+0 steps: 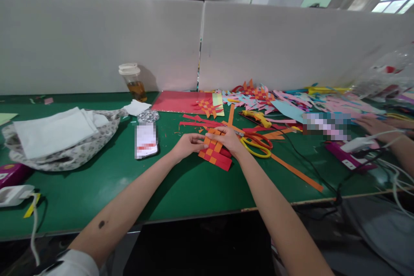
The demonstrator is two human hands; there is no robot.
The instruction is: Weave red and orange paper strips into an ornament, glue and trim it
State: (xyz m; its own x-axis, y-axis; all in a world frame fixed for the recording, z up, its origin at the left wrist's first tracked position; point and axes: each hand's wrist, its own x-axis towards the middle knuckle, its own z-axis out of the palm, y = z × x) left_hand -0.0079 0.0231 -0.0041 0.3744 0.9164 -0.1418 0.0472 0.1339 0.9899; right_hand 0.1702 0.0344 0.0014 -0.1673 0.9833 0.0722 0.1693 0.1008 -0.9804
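Observation:
A woven paper piece (214,152) in red and orange checks is held between my hands above the green table. My left hand (189,145) pinches its left edge with thumb and fingertips. Across its upper right side, my right hand (228,139) is closed on it, and the fingers cover part of the weave. Just right of that hand lie yellow- and orange-handled scissors (258,148). Loose red paper strips (200,121) and an orange strip (297,172) are scattered around. Behind, a finished-looking woven paper fish (207,107) rests on a red sheet (177,101).
A phone (146,140), a cup of brown liquid (134,82) and a patterned cloth bag (64,161) stand left. Right are a yellow glue gun (258,118), its black cable, a purple power strip (349,155) and another person's hand (371,125). A white partition (97,43) closes the back.

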